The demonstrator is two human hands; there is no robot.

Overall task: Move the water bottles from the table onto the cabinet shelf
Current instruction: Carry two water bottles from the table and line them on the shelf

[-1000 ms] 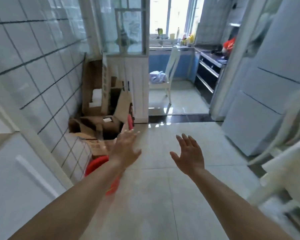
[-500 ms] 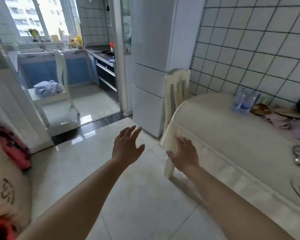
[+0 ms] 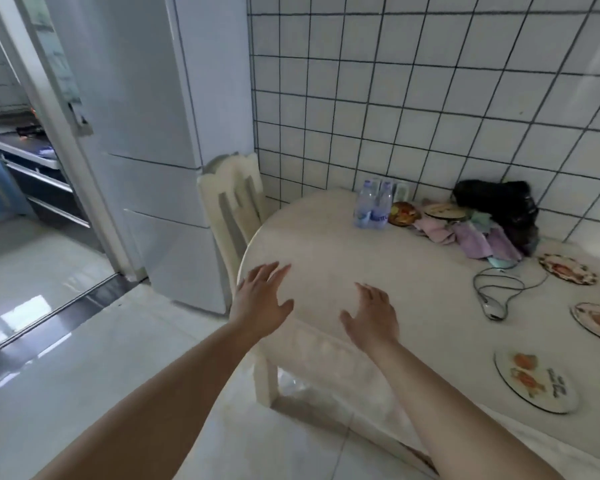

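water bottles [image 3: 373, 207]: standing up, caps to the top, upper middle of frame, at the desk's [image 3: 413, 289] back by the tiled wall | left hand [image 3: 262, 303]: fingers spread, holding nothing, lower middle | right hand [image 3: 373, 318]: same, over desk edge

View swung from the hallway to the round surface [image 3: 378, 258]. Left hand [image 3: 262, 303] and right hand [image 3: 371, 317], both spread and empty, now over its near edge rather than the floor. Water bottles [image 3: 373, 209] newly nearer, well beyond the fingers [image 3: 366, 289].
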